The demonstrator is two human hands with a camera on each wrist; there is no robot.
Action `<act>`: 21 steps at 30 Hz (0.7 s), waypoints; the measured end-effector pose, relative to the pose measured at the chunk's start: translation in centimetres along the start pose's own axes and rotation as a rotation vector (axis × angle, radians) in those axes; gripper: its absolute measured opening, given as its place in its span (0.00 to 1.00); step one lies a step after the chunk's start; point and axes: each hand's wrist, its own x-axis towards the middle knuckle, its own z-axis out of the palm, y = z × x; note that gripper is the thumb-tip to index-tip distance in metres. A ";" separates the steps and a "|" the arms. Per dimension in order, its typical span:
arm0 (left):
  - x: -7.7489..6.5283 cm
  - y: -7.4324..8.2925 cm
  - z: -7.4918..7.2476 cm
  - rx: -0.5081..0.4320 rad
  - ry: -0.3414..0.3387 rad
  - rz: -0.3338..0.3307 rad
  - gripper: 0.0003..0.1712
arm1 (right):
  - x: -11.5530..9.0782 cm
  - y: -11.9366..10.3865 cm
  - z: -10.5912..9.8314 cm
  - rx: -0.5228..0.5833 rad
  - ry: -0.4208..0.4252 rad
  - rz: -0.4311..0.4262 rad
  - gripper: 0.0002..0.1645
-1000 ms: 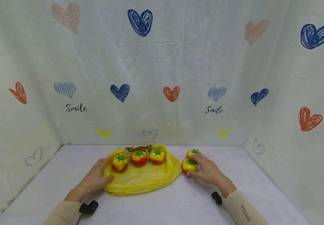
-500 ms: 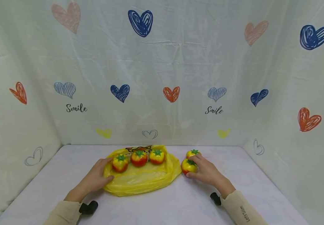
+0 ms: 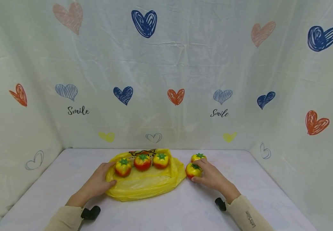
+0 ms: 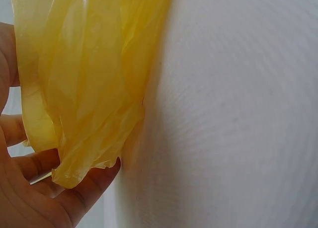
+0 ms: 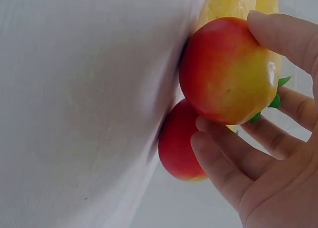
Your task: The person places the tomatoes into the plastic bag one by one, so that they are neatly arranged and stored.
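Note:
A yellow plastic bag point(image 3: 143, 187) lies spread on the table, its mouth toward the person. Three red-and-yellow toy tomatoes with green leaf tops sit in it: a left one point(image 3: 123, 167), a middle one point(image 3: 142, 162) and a right one point(image 3: 161, 161). My left hand point(image 3: 98, 181) holds the bag's left edge, with thin film between thumb and fingers point(image 4: 92, 190). To the right of the bag, my right hand point(image 3: 211, 175) grips another tomato point(image 5: 228, 71), thumb on one side and fingers on the other. Just behind it stands one more tomato point(image 5: 181, 143), partly hidden by the fingers.
The white table point(image 3: 166, 218) ends at a pale curtain point(image 3: 166, 64) printed with hearts, which also closes off both sides. A black wrist camera point(image 3: 90, 213) sits at the left cuff, another black wrist camera point(image 3: 220, 204) at the right.
The right forearm has shifted very slightly left, with the fingers staying at the same tomato. Left hand, bag and the other tomatoes look unchanged.

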 end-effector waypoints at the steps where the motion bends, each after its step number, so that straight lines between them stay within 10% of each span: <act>1: 0.0 0.0 0.0 -0.001 0.001 0.001 0.39 | 0.0 0.0 0.0 0.006 -0.001 0.001 0.34; 21: -0.2 0.0 -0.1 -0.009 0.025 0.052 0.38 | 0.0 0.1 0.1 0.067 -0.013 0.006 0.34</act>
